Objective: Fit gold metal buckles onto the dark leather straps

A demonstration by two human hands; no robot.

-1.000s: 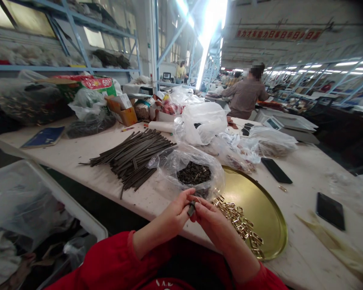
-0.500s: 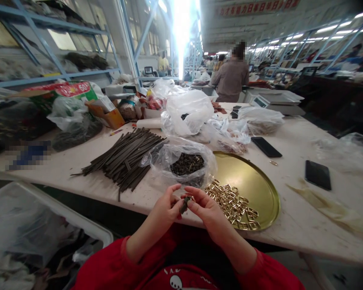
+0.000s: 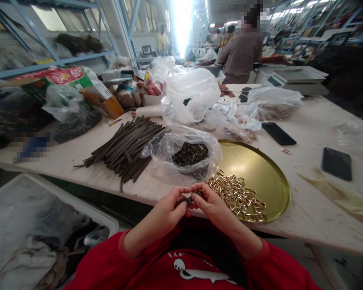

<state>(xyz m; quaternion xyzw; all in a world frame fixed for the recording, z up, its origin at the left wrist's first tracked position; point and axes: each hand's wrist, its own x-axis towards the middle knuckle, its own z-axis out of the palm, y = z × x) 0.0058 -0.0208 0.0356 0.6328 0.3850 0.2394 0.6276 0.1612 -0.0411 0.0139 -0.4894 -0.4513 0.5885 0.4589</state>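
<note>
Pale, scuffed tabletop [image 3: 314, 209] under flat dark strips [image 3: 125, 151], crinkled clear bag [image 3: 163, 150] and smooth golden tray [image 3: 255, 163] of rectangular metal loops [image 3: 237, 195]. At its near edge, pinches small dark piece [image 3: 187, 200] between left hand [image 3: 168, 206] and right hand [image 3: 214, 204].

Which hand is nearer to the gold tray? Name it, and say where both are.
Right. The right hand is close by the left side of the gold tray; the left hand is farther left.
</note>
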